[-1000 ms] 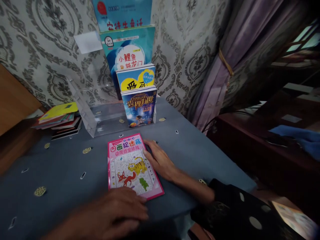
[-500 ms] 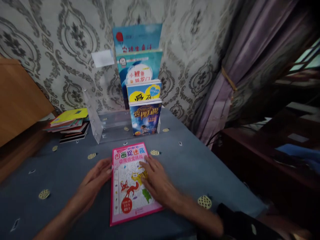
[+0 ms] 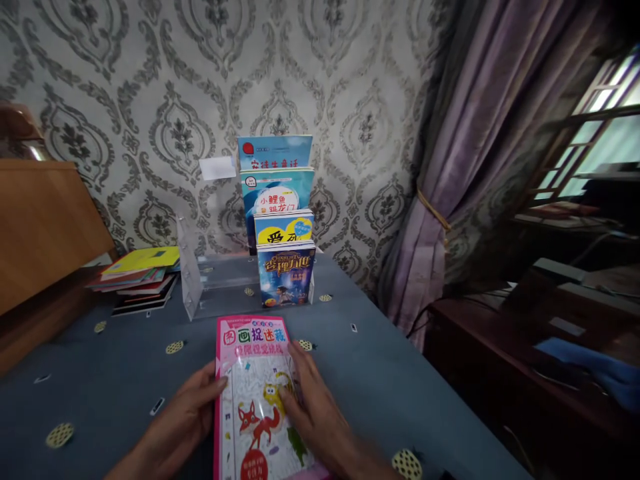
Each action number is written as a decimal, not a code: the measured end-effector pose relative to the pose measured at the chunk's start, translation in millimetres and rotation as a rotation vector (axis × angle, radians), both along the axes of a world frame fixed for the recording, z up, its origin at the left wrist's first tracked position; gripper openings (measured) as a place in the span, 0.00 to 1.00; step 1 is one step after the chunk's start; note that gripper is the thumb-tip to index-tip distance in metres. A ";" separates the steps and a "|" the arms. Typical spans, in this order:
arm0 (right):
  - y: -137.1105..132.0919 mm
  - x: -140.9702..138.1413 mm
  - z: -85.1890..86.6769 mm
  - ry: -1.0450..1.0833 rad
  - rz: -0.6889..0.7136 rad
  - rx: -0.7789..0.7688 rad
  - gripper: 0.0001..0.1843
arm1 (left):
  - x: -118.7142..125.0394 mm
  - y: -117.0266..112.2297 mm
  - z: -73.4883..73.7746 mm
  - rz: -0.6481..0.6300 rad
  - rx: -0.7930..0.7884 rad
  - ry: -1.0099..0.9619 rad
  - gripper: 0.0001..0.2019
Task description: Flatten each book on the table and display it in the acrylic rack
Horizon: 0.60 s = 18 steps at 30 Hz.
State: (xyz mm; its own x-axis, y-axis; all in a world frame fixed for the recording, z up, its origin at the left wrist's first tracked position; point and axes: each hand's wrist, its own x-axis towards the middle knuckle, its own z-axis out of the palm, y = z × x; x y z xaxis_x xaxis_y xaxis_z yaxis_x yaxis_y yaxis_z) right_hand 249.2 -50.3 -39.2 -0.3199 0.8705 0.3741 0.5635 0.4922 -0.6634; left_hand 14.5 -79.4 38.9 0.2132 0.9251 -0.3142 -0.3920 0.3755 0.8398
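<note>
A pink picture book (image 3: 256, 390) with a fox and a yellow cat on its cover faces me at the bottom centre, its lower edge cut off by the frame. My left hand (image 3: 185, 420) grips its left edge, thumb on the cover and fingers behind. At the right edge my right hand (image 3: 320, 410) holds it too, with the thumb lying across the cover. Just beyond it stands a clear stepped display rack (image 3: 189, 277). Its right side holds several upright books in tiers, the dark blue one (image 3: 286, 275) in front and the tallest light blue one (image 3: 275, 150) at the back.
A pile of thin books (image 3: 143, 270) with a yellow one on top lies left of the rack. A wooden cabinet (image 3: 47, 227) stands at far left. The blue-grey tablecloth (image 3: 380, 393) has a pineapple print. Purple curtains (image 3: 465, 153) hang at right.
The camera view has tilted up. The pink book, which lay on the table under my right hand, is now in both hands and looks raised. My left hand has closed on its edge.
</note>
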 end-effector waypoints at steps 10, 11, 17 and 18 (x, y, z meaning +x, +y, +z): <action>19.4 -6.9 86.0 0.637 0.319 -0.215 0.24 | -11.4 6.2 62.7 -0.023 0.410 0.253 0.28; 21.1 -5.9 96.8 0.640 0.306 -0.162 0.22 | -14.8 8.2 67.3 -0.002 0.492 0.316 0.27; 28.1 9.3 110.1 0.388 0.182 0.252 0.12 | -36.4 17.3 60.0 -0.161 1.008 0.796 0.22; 28.5 13.6 103.0 0.297 0.204 0.284 0.13 | -38.8 16.7 49.8 -0.245 1.066 0.850 0.24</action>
State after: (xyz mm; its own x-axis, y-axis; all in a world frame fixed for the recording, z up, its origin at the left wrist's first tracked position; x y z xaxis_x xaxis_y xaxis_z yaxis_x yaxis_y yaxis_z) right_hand 262.8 -21.8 63.8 -0.3164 0.6504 0.6906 0.2420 0.7592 -0.6042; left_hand -24.3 -62.8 88.7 0.5046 0.7653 0.3995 0.3617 -0.6077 0.7070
